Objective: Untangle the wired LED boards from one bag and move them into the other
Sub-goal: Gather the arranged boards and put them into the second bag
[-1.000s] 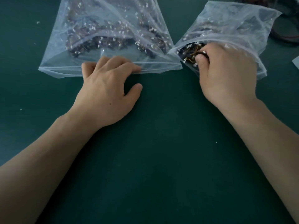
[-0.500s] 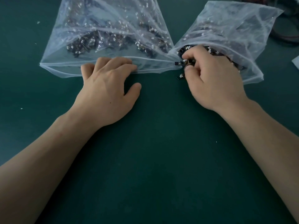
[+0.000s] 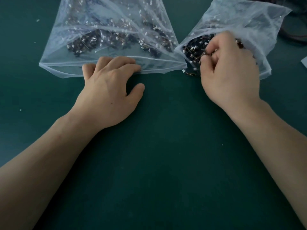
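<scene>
- Pulling a clump free looks like the step in hand. The right hand (image 3: 230, 72) sits at the mouth of the right bag (image 3: 249, 22), just right of the left bag (image 3: 66, 47). Its fingers are curled and pinch a tangle of wired LED boards (image 3: 192, 52).
- That tangle lies half out of the right bag's mouth. A few boards and wires spill onto the green table (image 3: 166, 163), right beside the left bag's near right corner.
- The left hand (image 3: 109, 90) rests on the left bag's near rim, fingers extended and fairly flat, thumb out on the table. It grips nothing and appears only to pin the rim down. Whether its fingertips lie inside the mouth I cannot tell.
- A heap of boards (image 3: 116, 39) lies inside the left bag, toward its middle, so the transfer seems partly done, with plenty left to move.
- The next move, as I judge it, is to tease one board's wires loose from the clump. It then has to go leftward into the left bag's mouth, which the left hand would need to lift open.
</scene>
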Motion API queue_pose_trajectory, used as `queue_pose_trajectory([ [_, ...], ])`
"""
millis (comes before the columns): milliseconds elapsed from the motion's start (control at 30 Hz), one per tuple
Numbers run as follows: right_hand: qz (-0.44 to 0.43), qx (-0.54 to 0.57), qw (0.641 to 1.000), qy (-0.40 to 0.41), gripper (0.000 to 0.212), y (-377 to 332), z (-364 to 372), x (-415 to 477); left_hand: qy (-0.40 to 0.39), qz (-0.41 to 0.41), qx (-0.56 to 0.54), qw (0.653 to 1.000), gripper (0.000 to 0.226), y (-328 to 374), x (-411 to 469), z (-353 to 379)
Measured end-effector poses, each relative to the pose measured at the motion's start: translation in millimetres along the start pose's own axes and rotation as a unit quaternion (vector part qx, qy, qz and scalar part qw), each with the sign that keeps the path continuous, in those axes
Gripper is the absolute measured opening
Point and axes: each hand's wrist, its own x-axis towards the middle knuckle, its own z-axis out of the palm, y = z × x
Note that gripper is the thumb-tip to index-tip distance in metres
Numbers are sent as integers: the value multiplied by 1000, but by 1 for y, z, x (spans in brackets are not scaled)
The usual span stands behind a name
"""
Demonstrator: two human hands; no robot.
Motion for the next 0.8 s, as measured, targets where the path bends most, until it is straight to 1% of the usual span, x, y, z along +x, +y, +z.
queue_pose_trajectory([
  [67,12,54,998,-2,12,-1,0,-1,-2,0,-2,1000,50,0,0,0],
  [133,6,81,996,-27,10,-2,1,-4,-5,-2,-7,1000,51,0,0,-1],
  [167,0,80,996,-45,11,-2,1,-5,-7,-4,-12,1000,51,0,0,-1],
  [267,-2,73,993,-93,24,-1,0,-6,-9,-5,-17,1000,52,-1,1,-1],
  [300,-9,63,993,-102,24,-1,1,-6,-8,-5,-16,1000,51,-1,1,-1],
  [333,-19,51,993,-105,19,-1,1,-6,-8,-4,-17,1000,51,-1,1,-1],
  [400,-27,36,995,-94,5,-1,3,-5,-7,-5,-18,1000,51,-1,0,-1],
  [567,4,52,998,-42,8,2,3,-4,-6,-5,-20,1000,51,-1,1,-1],
  [633,7,41,999,-26,7,4,1,-3,-7,-7,-23,1000,51,-1,1,0],
  [700,11,19,1000,-21,3,4,0,-2,-8,-8,-24,1000,51,-1,1,0],
  [800,17,-9,999,-33,8,3,0,-2,-8,-9,-24,1000,52,-1,1,-1],
])
